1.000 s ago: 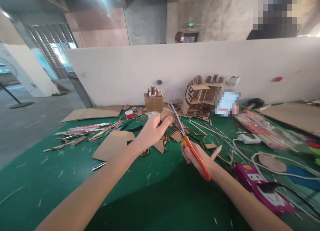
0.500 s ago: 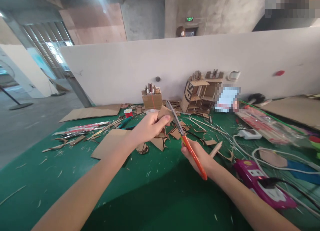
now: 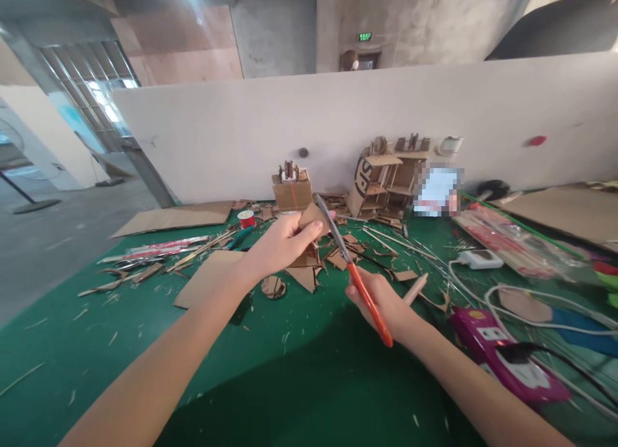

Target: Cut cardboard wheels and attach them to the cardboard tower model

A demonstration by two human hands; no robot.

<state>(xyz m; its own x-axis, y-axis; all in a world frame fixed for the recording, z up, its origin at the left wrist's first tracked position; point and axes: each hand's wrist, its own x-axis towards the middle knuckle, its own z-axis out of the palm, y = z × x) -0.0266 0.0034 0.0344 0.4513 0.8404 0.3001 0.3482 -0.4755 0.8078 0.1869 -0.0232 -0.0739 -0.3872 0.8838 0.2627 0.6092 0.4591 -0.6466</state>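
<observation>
Left hand (image 3: 277,244) pinches the card (image 3: 311,213), right hand (image 3: 387,300) grips the scissors (image 3: 349,260)! Tips aim away, long axis slanting leftward.

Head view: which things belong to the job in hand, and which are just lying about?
In use:
- orange-handled scissors, in the grip of the right hand
- small cardboard piece, in the grip of the left hand

Apparently just lying about:
- red spool
- magenta power strip
- white adapter
</observation>
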